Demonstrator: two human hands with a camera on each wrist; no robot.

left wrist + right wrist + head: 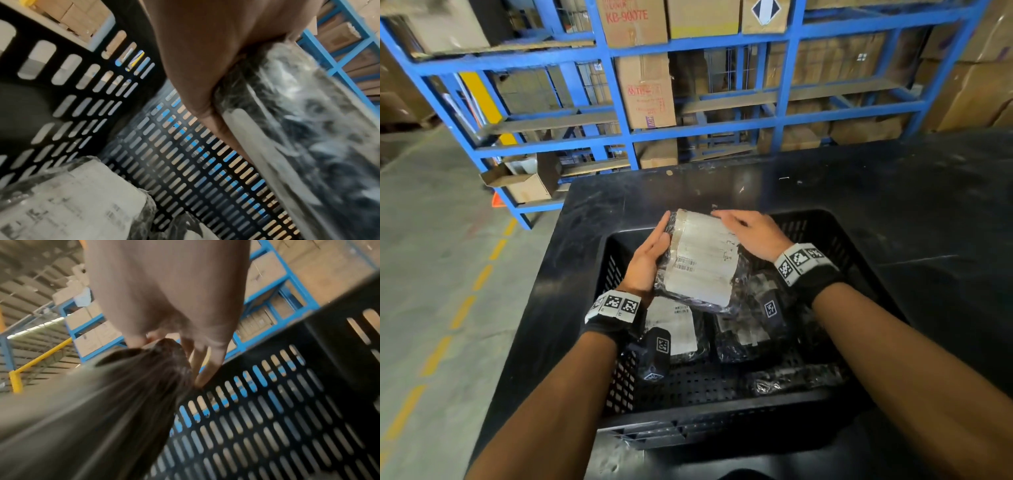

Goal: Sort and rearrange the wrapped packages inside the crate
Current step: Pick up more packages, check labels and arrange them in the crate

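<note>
Nearest me, the black crate (722, 423) holds loose wrapped packages (678, 325) on its slotted floor; above them my left fingers (659, 236) and right fingers (726, 217) grasp a tilted labelled package (702, 260) by its edges; dark counter (893, 192) beyond

Blue rack (705, 44) holding cardboard boxes (645, 90); black table (893, 192).

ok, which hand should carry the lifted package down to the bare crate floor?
Left, probably. The left hand grips the held package along its long edge, and bare floor of the crate shows right below it. The right hand only holds the far corner.
</note>
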